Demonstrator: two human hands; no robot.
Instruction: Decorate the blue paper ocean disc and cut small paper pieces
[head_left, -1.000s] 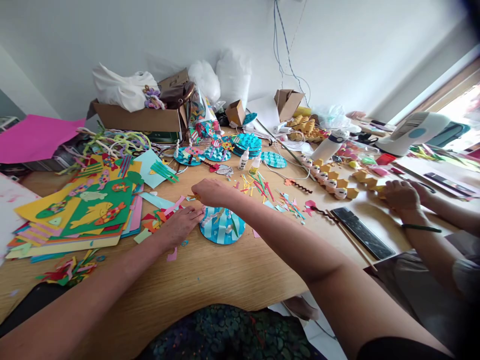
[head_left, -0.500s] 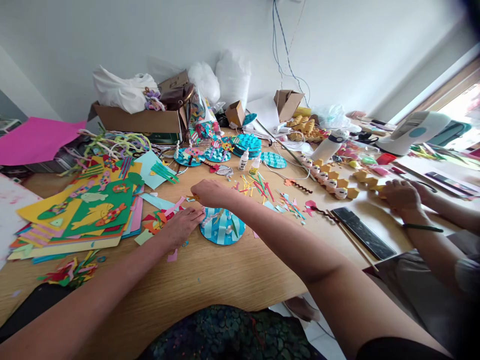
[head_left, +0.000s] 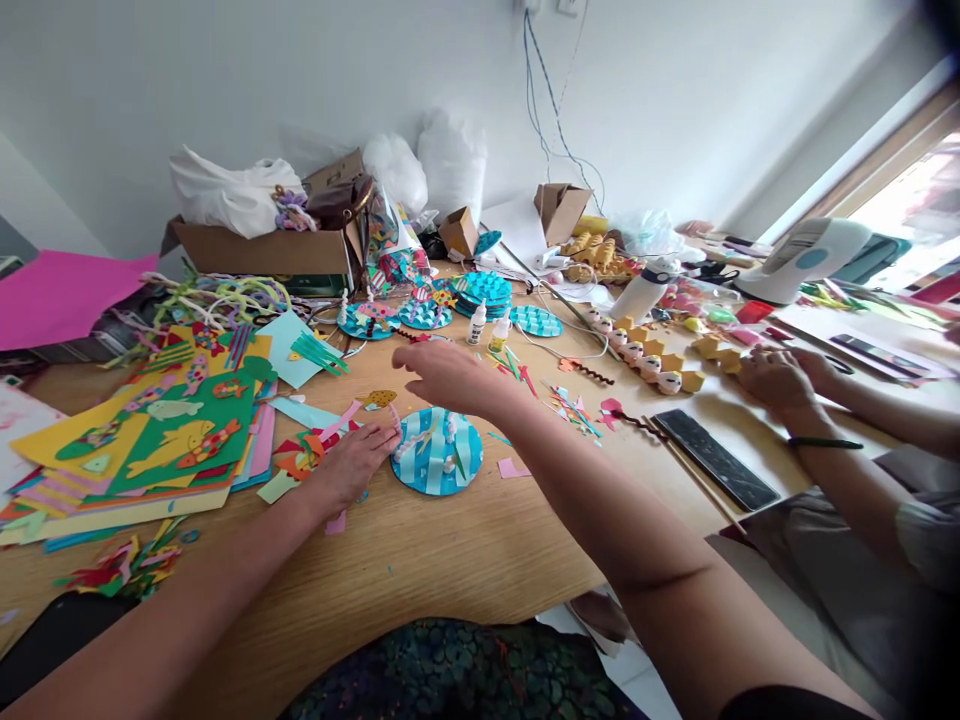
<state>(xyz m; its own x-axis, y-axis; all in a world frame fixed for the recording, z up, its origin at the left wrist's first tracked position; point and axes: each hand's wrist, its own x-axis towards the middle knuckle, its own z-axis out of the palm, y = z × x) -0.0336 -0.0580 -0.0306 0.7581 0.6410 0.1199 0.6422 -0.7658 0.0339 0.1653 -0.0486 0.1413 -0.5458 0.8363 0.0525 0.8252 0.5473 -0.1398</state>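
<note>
My left hand (head_left: 364, 462) is closed at the left edge of a round blue disc (head_left: 436, 482) woven with pale paper strips. Its fingertips pinch a short pink twisted stem (head_left: 396, 416). At the stem's top sits a spotted yellow-brown paper fish (head_left: 380, 398). Several twisted stems and a thin green paper strip (head_left: 460, 460) stand on the disc. Above and behind the disc hovers my right hand (head_left: 444, 374), fingers apart and holding nothing. Two small glue bottles (head_left: 477, 324) stand just beyond it.
Coloured paper sheets with fish cut-outs (head_left: 187, 440) are stacked at left. More decorated blue discs (head_left: 367, 322) lie behind. Paper scraps, a black phone (head_left: 716, 458) and a row of yellow egg-carton pieces (head_left: 649, 345) spread rightward. Another person's hands (head_left: 784, 375) work at right.
My right hand has opened and moved up off the paper fish, which now shows on the stem. The left hand stays beside the disc. The view has shifted slightly.
</note>
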